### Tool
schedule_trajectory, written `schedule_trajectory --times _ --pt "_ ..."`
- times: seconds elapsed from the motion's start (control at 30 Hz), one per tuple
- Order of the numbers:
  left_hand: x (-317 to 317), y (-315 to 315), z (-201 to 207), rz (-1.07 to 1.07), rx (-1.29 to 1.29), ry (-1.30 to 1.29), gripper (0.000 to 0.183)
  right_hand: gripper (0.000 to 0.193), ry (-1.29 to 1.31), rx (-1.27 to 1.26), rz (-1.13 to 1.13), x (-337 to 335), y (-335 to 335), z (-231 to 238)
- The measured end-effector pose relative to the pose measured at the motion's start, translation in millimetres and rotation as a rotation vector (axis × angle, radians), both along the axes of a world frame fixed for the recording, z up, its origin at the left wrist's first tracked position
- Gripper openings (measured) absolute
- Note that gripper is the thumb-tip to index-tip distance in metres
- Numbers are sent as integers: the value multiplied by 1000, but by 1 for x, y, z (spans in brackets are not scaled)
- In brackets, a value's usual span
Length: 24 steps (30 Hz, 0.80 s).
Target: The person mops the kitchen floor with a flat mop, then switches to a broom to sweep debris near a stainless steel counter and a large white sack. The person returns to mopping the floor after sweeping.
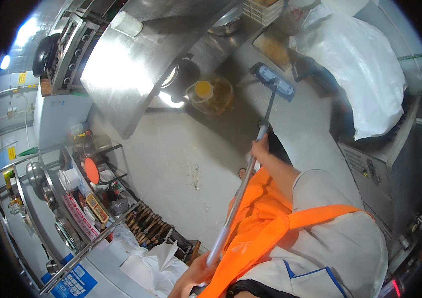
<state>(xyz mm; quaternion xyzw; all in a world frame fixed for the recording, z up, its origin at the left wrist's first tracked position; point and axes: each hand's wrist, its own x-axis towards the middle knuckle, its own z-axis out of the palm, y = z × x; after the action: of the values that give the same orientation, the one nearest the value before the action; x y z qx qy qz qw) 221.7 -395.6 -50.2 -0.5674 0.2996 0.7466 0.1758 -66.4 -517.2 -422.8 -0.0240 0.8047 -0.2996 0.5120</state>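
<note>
A long-handled floor broom [275, 82] with a wide grey-blue head rests on the floor at the upper middle, beside a low tray of yellowish contents [272, 49]. Its pole slants down across the front of my orange apron [258, 213]. Partway along the pole, my right hand [259, 147] is wrapped round it. My left hand [198, 272] grips the grey upper end at the lower edge of the view; some of its fingers are hidden. Small scraps of debris [194, 176] lie on the pale floor to the left of the pole.
A steel table [136, 54] stands at the upper left, with a large oil jug [213, 94] on the floor by it. At right, a big white sack [355, 69] lies over steel equipment [375, 169]. Shelves with pans [36, 174] and several wooden-handled tools [146, 223] line the left.
</note>
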Motion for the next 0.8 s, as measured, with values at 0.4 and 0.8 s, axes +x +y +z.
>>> schedule_trajectory --times 0.4,0.8 --pt "30 38 35 73 -106 -93 38 71 -39 194 130 73 36 -11" --pt "-71 -68 -10 208 -131 -42 39 36 -157 -1 117 -28 -149 -30"
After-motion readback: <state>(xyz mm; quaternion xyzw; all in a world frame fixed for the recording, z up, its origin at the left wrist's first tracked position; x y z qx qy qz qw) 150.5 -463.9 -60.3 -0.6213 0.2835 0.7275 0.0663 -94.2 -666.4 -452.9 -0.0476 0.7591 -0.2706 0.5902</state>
